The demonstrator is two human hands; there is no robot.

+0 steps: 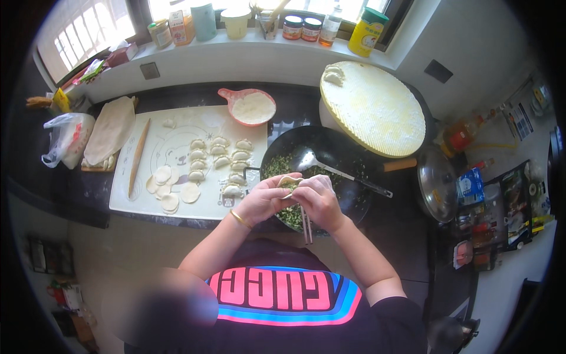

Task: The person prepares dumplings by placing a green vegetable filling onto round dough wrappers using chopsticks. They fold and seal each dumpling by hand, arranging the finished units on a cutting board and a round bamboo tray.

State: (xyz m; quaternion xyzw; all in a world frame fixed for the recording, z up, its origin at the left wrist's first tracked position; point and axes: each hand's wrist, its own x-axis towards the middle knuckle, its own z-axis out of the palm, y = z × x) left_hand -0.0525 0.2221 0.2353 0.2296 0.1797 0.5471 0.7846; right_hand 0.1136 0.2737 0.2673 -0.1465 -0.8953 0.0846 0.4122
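Note:
Above the near rim of a dark wok (367,207), my two hands meet at a half-folded dumpling (289,182) with green filling showing inside. My left hand (259,203), with a gold bangle at its wrist, cups the wrapper from the left. The fingers of my right hand (320,202) are closed on its right edge. A pair of chopsticks (306,227) juts out below my right hand; whether that hand grips them is hidden. Chopped green filling (290,219) lies in the wok, along with a metal ladle (308,160). Round wrappers (162,175) and several folded dumplings (197,154) rest at left.
The wrappers lie on a pale mat (124,197) beside a wooden rolling pin (140,154). Behind it sits a red scoop bowl of flour (253,108). A floured round tray (377,112) stands far right, near a pan lid (437,183). Jars (293,27) line the sill.

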